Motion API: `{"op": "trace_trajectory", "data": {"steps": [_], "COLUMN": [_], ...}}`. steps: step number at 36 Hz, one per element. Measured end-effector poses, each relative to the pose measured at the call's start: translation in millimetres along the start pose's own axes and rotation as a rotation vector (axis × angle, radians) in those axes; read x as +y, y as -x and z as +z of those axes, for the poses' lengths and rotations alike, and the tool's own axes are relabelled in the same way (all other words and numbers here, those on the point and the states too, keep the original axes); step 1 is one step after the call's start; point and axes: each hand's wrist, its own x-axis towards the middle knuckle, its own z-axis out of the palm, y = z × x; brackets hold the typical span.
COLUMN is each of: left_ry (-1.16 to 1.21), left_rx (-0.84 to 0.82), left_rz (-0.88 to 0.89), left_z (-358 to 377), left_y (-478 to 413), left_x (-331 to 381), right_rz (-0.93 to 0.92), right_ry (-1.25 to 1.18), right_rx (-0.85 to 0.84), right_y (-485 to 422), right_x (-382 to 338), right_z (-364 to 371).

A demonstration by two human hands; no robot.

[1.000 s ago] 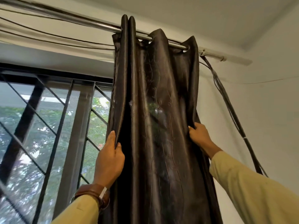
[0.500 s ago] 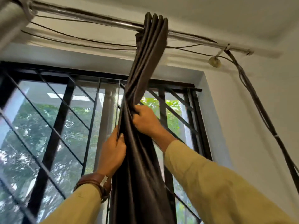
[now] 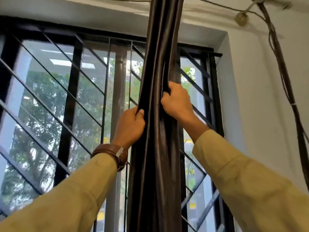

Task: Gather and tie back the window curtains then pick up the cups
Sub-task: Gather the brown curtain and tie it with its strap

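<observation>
Background: barred window [image 3: 70,101], frame left.
Centre: my left hand [image 3: 129,127] and right hand [image 3: 176,102], fingers clenched on the bunched curtain [image 3: 158,156].

Left hand [image 3: 129,127] and right hand [image 3: 176,102] each clutch the bunched dark curtain [image 3: 158,156] before the barred window [image 3: 66,97].

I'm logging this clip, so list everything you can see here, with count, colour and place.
curtain: one, dark brown, bunched into a narrow column, centre
window grille: one, black bars, left and behind curtain
cables: a bundle, dark, down the right wall
wall fitting: one, beige, top right
watch strap: one, brown, left wrist
sleeves: two, tan, lower corners
left hand: gripping curtain's left edge
right hand: gripping folds, higher
</observation>
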Motion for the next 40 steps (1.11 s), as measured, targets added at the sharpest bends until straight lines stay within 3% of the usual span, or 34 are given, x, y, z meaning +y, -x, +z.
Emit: {"op": "trace_trajectory", "data": {"steps": [7, 16, 25, 33, 40], "left_ry": [-0.258, -0.186, -0.250, -0.226, -0.425], "left_rx": [-0.016, 0.027, -0.070, -0.024, -0.156], "left_rz": [0.162, 0.327, 0.252, 0.141, 0.142], "left_z": [19, 38, 47, 52, 68], "left_y": [46, 118, 159, 200, 229], "left_x": [-22, -36, -61, -64, -65], "right_rz": [0.039, -0.071, -0.031, 0.006, 0.045], "right_ry": [0.046, 0.162, 0.225, 0.293, 0.395], "right_rx": [0.039, 0.059, -0.001, 0.000, -0.067], "right_y": [43, 90, 122, 153, 184], "right_x": [17, 47, 69, 78, 86], "right_z": [-19, -45, -59, -62, -58]}}
